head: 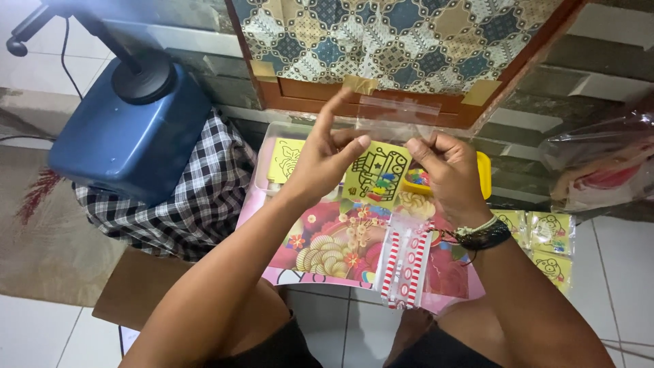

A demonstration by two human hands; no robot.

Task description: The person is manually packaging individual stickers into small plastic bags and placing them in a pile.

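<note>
Fingers of left hand point(325, 158) and right hand point(446, 170) pinch a clear bag point(395, 119) holding a yellow card point(376, 176).

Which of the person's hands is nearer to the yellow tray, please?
The right hand: it sits directly in front of the yellow tray, overlapping it. The left hand is farther left, beyond the yellow card.

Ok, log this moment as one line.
left hand: pinching clear bag | right hand: pinching same bag | yellow picture card: inside bag | striped strips: on pink tray
</note>
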